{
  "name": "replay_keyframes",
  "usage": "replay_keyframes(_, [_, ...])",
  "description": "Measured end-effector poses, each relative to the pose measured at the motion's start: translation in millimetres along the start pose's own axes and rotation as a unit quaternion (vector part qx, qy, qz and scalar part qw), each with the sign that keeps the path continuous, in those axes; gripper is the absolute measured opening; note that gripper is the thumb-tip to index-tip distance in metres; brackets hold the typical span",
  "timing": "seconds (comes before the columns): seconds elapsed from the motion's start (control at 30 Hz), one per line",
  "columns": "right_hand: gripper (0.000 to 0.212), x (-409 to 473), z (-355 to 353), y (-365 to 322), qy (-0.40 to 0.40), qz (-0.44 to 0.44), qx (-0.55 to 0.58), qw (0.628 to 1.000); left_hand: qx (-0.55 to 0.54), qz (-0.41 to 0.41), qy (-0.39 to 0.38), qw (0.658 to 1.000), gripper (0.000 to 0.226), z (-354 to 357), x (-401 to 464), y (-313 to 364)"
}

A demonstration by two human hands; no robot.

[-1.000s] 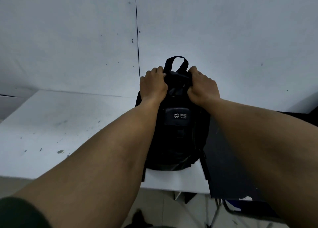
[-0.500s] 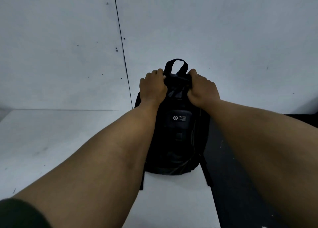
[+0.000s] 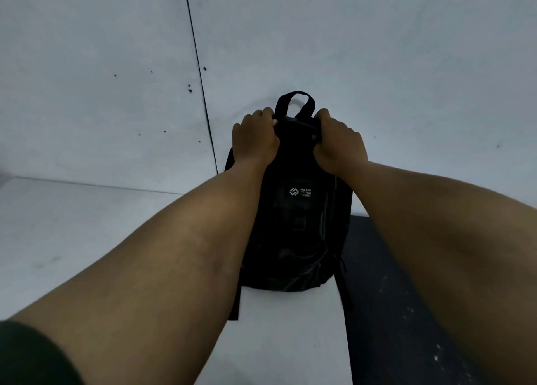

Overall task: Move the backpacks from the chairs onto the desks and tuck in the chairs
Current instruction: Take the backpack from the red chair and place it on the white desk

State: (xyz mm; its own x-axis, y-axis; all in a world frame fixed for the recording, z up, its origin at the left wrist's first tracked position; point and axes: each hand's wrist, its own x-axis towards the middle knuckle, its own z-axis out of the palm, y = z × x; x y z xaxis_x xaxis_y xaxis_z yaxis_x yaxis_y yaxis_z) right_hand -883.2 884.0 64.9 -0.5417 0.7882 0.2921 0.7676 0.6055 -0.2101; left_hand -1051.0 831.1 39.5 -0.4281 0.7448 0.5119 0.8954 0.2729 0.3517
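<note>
black backpack (image 3: 293, 224) with white logo, white desk (image 3: 72, 239), dark sleeve (image 3: 26, 355)

A pale grey panelled wall (image 3: 377, 50) with a dark vertical seam (image 3: 197, 73) and small specks

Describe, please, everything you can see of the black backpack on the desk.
The black backpack looks like dark woven fabric, with a carry loop at the top, a small white logo patch and a front buckle. It stands upright on the white desk, close to the wall, straps trailing at its base. The left hand and right hand grip its top corners.
</note>
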Motion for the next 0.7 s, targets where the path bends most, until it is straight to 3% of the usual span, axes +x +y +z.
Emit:
replay_keyframes(0.27, [0.026,45.8,15.1,16.6,0.011,0.003,0.015,1.0,-0.007,-0.003,-0.011,1.0,0.021,24.8,40.1,-0.9])
replay_keyframes(0.4, [0.023,54.9,26.5,22.0,0.02,0.021,0.004,1.0,-0.078,-0.039,-0.004,0.996,0.019,30.2,49.5,-1.7])
replay_keyframes(0.47, [0.029,58.1,30.8,23.9,0.029,0.032,-0.014,0.999,-0.102,-0.056,0.007,0.993,0.029,28.0,53.8,-2.4])
replay_keyframes(0.63, [0.051,64.8,30.9,22.4,0.066,0.062,-0.059,0.994,0.051,-0.064,-0.046,0.996,0.038,26.1,62.1,-2.5])
replay_keyframes(0.7, [0.055,64.9,29.2,18.8,0.065,0.079,-0.074,0.992,0.05,-0.071,-0.081,0.993,0.037,22.7,62.0,1.0])
